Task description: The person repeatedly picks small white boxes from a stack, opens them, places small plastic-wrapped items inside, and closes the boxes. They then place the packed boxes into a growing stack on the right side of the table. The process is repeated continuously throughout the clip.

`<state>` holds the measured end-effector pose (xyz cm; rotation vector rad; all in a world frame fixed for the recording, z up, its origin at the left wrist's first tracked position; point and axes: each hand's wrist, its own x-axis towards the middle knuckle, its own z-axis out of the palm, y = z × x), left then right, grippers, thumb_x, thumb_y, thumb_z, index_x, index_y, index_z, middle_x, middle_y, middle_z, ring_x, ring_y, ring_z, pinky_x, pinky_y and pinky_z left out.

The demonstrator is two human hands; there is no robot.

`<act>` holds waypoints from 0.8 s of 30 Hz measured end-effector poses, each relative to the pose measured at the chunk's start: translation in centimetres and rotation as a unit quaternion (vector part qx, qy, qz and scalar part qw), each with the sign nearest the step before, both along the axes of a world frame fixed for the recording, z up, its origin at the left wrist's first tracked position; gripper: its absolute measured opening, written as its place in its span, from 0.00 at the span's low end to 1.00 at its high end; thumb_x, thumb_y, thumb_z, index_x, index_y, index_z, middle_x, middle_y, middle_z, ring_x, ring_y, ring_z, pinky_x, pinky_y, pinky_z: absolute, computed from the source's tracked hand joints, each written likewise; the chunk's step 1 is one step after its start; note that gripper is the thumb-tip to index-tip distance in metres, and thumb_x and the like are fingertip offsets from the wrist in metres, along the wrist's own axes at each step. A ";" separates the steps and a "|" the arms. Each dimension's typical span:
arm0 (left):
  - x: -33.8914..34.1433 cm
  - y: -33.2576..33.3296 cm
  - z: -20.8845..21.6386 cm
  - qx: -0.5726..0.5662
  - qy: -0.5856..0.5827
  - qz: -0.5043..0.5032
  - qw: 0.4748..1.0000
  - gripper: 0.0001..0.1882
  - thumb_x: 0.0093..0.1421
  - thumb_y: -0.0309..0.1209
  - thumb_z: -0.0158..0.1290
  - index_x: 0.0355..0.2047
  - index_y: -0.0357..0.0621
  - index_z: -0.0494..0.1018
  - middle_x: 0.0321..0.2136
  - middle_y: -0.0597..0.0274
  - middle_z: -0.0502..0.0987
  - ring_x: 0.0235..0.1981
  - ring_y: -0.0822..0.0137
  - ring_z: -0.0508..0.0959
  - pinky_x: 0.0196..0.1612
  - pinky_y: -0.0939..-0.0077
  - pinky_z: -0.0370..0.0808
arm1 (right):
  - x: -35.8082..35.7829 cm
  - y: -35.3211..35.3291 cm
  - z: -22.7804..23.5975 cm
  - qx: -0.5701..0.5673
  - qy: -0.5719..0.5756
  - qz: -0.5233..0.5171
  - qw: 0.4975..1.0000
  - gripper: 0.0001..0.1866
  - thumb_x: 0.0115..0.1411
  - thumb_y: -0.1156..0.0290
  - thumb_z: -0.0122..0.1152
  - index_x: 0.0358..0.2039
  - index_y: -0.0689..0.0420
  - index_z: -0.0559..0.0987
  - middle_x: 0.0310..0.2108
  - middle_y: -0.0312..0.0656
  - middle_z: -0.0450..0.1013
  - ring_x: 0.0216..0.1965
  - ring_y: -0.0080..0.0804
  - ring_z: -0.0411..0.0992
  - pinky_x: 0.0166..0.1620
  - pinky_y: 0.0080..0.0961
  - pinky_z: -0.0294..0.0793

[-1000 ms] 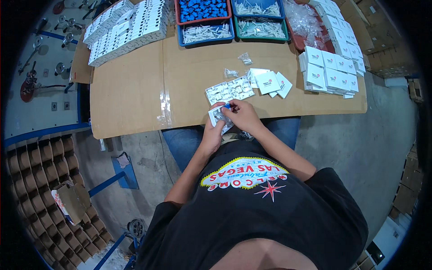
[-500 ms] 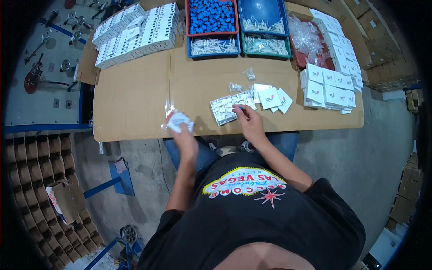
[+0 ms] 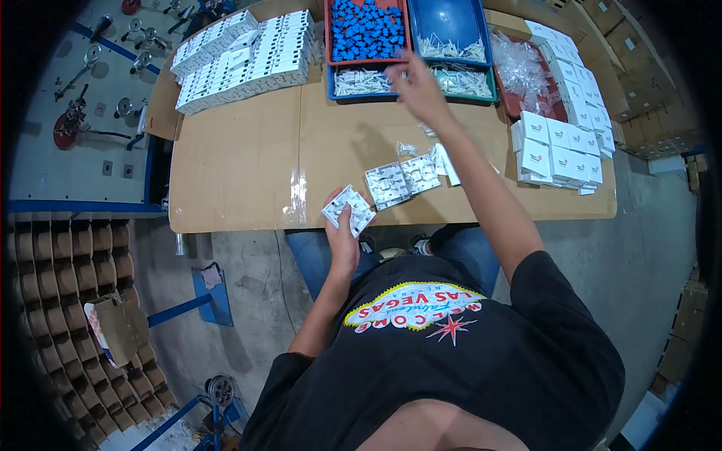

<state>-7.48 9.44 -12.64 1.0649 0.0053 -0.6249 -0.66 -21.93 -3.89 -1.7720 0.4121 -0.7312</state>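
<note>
In my left hand (image 3: pixel 344 239), near the table's front edge, is a white square plastic part (image 3: pixel 350 210) with a detailed face upward, the thumb pressed on it. My right hand (image 3: pixel 417 89) is stretched out over the small trays, fingers apart, with nothing visible in it. Its fingertips are close to the corner of the red tray of blue pieces (image 3: pixel 368 30). Below them are a blue tray of white plugs (image 3: pixel 362 82) and a green tray of white plugs (image 3: pixel 466 84). Two similar white square parts (image 3: pixel 386 185) lie side by side on the table, right of my left hand.
Small clear bags (image 3: pixel 406 149) lie beyond the square parts. White covers (image 3: pixel 445 164) are partly hidden by my right forearm. Stacked white parts (image 3: pixel 248 64) stand at the far left. White square boxes or covers (image 3: pixel 556 154) are piled at right, beside a red tray of clear bags (image 3: pixel 519 71).
My right hand has moved from the square parts on the table, away from me, to over the trays. My left hand has shifted right, and the part in it now shows clearly.
</note>
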 end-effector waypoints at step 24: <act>0.8 -1.0 -1.1 0.079 0.000 -0.012 0.997 0.30 0.80 0.55 0.30 0.68 0.49 0.63 0.49 0.52 0.79 0.47 0.60 0.84 0.41 0.64 0.87 | -14.4 7.5 -9.7 0.035 0.197 -0.008 0.980 0.12 0.66 0.69 0.64 0.48 0.61 0.82 0.38 0.45 0.83 0.34 0.33 0.80 0.40 0.30 0.78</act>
